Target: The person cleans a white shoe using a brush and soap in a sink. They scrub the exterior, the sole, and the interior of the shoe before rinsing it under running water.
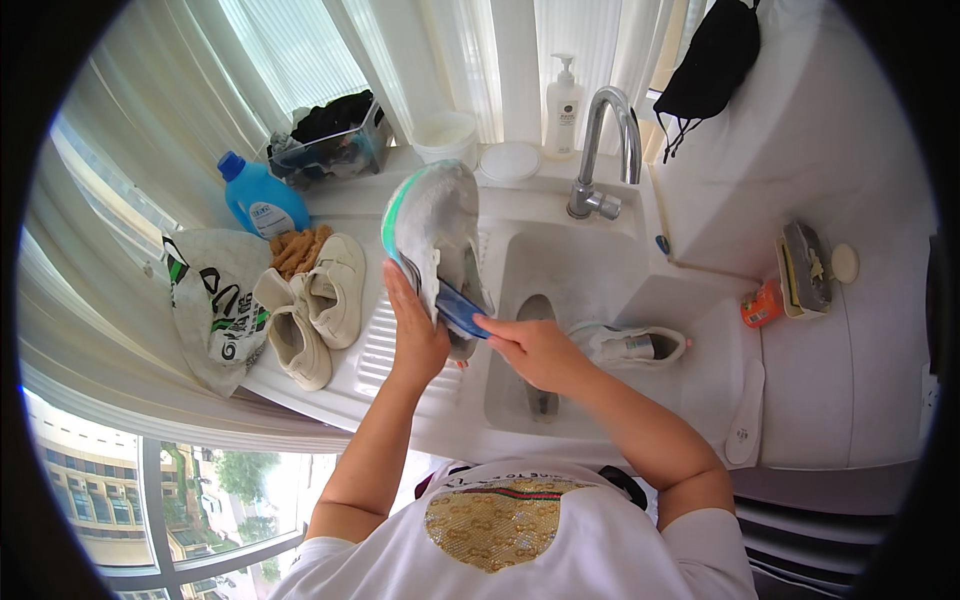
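My left hand (415,326) grips a white and grey sneaker (446,199) with a green stripe, raised over the ridged drainboard beside the basin. In my right hand (541,356) is a blue-handled brush (459,309), its head against the shoe's opening; the bristles are mostly hidden. Below the right wrist, a grey insole (537,311) lies in the white sink (574,251), partly covered by the hand. A second white sneaker (660,346) rests on its side at the sink's right.
Cream sneakers (334,292), a brown cloth (298,247), a plastic bag (217,300) and a blue detergent bottle (262,199) stand left. Behind are a clothes bin (330,161), white tub (445,137), pump bottle (562,109) and chrome faucet (589,172). An orange container (761,304) sits right.
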`<state>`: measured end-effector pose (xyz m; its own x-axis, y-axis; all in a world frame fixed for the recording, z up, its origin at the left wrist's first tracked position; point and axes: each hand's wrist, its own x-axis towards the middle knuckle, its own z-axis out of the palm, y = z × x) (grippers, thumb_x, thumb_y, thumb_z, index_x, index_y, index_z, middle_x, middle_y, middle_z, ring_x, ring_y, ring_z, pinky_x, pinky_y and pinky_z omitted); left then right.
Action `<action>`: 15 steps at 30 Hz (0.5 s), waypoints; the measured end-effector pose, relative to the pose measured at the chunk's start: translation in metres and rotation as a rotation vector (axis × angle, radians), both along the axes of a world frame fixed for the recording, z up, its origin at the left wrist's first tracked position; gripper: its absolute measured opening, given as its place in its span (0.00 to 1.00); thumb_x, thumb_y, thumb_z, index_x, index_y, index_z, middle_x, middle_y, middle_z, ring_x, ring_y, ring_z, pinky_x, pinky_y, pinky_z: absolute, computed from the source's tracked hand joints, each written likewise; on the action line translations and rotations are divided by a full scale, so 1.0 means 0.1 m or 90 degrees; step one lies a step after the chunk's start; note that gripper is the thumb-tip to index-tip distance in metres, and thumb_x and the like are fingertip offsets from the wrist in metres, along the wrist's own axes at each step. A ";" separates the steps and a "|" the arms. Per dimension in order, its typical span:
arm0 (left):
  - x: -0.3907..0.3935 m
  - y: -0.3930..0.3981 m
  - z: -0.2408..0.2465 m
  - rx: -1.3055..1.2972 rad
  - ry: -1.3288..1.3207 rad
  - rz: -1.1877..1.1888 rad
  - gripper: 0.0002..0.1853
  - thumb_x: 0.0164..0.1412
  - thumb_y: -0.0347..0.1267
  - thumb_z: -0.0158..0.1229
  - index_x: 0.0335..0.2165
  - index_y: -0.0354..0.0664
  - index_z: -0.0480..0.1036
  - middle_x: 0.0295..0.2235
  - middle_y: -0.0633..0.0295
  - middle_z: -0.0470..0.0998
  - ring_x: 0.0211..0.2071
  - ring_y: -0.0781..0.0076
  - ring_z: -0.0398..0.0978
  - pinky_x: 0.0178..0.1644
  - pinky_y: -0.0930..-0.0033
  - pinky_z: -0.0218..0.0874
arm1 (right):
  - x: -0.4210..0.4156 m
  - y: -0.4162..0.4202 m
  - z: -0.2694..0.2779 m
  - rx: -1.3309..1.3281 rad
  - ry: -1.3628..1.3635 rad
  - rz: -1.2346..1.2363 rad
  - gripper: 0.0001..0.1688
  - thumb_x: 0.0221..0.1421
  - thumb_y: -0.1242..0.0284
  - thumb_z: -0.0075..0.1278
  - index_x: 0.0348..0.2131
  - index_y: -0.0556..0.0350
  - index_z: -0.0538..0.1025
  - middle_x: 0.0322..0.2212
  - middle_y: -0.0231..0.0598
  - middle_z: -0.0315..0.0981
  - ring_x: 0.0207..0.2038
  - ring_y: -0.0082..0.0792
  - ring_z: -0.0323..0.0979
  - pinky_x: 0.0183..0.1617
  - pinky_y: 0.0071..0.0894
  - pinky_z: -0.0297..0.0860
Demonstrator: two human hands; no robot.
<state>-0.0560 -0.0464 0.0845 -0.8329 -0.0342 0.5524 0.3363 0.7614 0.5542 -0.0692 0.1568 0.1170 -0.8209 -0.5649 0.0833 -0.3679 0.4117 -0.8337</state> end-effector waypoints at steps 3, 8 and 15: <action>0.09 0.04 0.03 0.011 -0.023 0.001 0.48 0.46 0.12 0.42 0.61 0.33 0.26 0.63 0.40 0.30 0.65 0.44 0.29 0.66 0.53 0.29 | -0.06 -0.24 0.03 -0.091 0.054 -0.063 0.21 0.58 0.70 0.46 0.52 0.44 0.70 0.17 0.48 0.66 0.17 0.38 0.60 0.26 0.30 0.62; 0.15 -0.01 -0.01 0.108 -0.043 0.020 0.46 0.50 0.11 0.41 0.61 0.35 0.27 0.63 0.43 0.31 0.65 0.48 0.33 0.65 0.55 0.37 | -0.11 -0.39 -0.01 -0.051 0.259 -0.167 0.21 0.57 0.65 0.47 0.51 0.38 0.70 0.18 0.44 0.68 0.20 0.47 0.68 0.25 0.44 0.64; 0.29 -0.01 -0.14 0.270 -0.083 -0.027 0.47 0.48 0.11 0.43 0.62 0.37 0.29 0.64 0.46 0.32 0.65 0.52 0.35 0.65 0.58 0.38 | 0.21 0.00 0.03 0.062 0.227 -0.091 0.22 0.57 0.67 0.47 0.52 0.35 0.69 0.18 0.43 0.68 0.19 0.47 0.69 0.23 0.42 0.65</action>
<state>-0.0268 -0.0472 0.0710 -0.9005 -0.1992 0.3866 0.2687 0.4442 0.8547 -0.0486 0.1570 0.1201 -0.8214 -0.4661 0.3287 -0.5602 0.5509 -0.6186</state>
